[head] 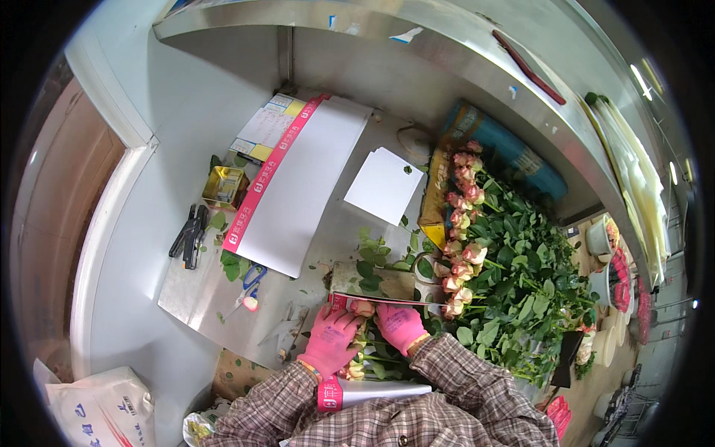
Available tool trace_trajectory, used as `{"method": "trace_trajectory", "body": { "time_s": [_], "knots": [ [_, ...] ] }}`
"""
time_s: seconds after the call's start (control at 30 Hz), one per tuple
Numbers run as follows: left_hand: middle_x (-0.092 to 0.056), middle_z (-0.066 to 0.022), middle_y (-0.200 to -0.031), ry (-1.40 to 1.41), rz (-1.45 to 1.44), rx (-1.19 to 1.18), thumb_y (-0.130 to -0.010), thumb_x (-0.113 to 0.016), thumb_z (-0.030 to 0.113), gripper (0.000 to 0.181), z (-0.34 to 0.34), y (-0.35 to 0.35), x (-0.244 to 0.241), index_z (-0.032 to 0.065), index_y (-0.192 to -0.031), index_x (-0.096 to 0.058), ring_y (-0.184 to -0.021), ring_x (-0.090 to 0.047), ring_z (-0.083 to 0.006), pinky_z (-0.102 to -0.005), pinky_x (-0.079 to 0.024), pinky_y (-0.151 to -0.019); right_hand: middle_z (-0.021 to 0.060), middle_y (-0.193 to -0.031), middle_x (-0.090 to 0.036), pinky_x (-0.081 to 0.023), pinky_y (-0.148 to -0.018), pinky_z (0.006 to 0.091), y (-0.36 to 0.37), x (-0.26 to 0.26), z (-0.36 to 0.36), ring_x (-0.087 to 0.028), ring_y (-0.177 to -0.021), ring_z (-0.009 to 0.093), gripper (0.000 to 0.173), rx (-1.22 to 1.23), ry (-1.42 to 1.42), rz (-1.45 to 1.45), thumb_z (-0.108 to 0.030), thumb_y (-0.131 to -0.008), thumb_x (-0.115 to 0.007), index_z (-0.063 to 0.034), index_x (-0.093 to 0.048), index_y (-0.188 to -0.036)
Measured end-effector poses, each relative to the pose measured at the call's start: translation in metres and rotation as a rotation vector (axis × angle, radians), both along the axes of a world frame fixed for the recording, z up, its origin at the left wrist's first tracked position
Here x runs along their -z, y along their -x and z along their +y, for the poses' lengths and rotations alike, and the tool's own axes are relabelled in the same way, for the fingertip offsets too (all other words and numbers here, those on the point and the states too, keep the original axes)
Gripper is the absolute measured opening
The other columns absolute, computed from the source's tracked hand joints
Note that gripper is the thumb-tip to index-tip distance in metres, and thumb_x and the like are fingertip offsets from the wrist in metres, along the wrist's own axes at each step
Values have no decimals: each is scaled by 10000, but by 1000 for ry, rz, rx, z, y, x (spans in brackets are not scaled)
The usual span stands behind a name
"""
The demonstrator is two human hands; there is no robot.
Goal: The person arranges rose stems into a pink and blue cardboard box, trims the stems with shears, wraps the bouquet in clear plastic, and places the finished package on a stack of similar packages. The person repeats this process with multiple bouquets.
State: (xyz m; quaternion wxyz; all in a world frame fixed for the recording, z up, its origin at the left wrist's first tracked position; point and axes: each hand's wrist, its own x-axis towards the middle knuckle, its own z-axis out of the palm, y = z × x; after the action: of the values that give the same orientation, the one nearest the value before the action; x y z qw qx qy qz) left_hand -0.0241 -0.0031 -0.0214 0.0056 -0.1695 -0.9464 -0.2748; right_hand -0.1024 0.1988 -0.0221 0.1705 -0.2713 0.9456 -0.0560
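My left hand (330, 342), in a pink glove, lies over cream-pink rose heads (355, 369) with its fingertips beside another rose (362, 308). My right hand (400, 328), also gloved in pink, is curled at that rose's stem side; the stem itself is hidden by the fingers. Both hands are over a sheet of white wrapping paper (385, 391) with a pink printed border, whose far edge stands up behind them. Leafy stems show between my forearms. A long row of cream-pink roses (462, 268) with dense green leaves (519, 268) lies to the right.
Wrapping paper (307, 190) is stacked at the back, near white cards (385, 184). A black stapler (191, 237), a yellow tin (224, 186) and blue-handled scissors (249, 288) lie left. A tape roll (425, 268) sits ahead. A metal shelf (447, 50) overhangs the metal table (206, 302).
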Motion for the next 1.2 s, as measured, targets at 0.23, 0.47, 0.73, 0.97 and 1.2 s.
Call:
{"method": "trace_trajectory", "body": {
  "time_s": [0.23,0.47,0.73,0.97,1.2],
  "knots": [
    [-574,-94,-1300,23,-14,29,-716,-788,366,611,-1,1,2,63,-1219,-618,-1279,-492,-306,-536,-311,-1160,187,-994,-708,-525,-813,486,6,26,-7,-690,-932,372,223,-88,67,142,-151,-938,-504,-61,-655,-1074],
    [-565,-161,-1294,201,-18,147,-754,-712,282,482,5,19,-28,19,-1154,-651,-1273,-482,-351,-493,-379,-1112,201,-1028,-704,-531,-834,470,1,15,-22,-686,-946,379,229,112,18,-112,-159,-930,-533,-41,-670,-1072],
    [-534,-169,-1399,384,-249,221,-850,-568,175,325,-10,27,-47,57,-1128,-688,-1297,-481,-376,-509,-353,-1141,221,-1423,-511,-443,-1048,451,163,-130,-24,-510,-1305,353,768,16,303,33,-513,-889,-686,-42,-450,-1448],
    [-611,-134,-1349,334,-116,291,-907,-512,219,348,-1,41,-42,95,-1185,-680,-1327,-504,-336,-500,-316,-1184,198,-1616,-339,-412,-1083,504,241,91,20,-365,-1480,350,851,34,-245,390,-475,-905,-616,-12,-308,-1549],
    [-600,-116,-1328,279,-83,236,-850,-563,190,411,-15,28,-37,101,-1237,-669,-1280,-522,-323,-478,-334,-1168,41,-850,-617,-501,-565,301,138,-138,78,-577,-713,137,213,535,723,455,-208,-1022,-569,-29,-650,-1106]
  ]
}}
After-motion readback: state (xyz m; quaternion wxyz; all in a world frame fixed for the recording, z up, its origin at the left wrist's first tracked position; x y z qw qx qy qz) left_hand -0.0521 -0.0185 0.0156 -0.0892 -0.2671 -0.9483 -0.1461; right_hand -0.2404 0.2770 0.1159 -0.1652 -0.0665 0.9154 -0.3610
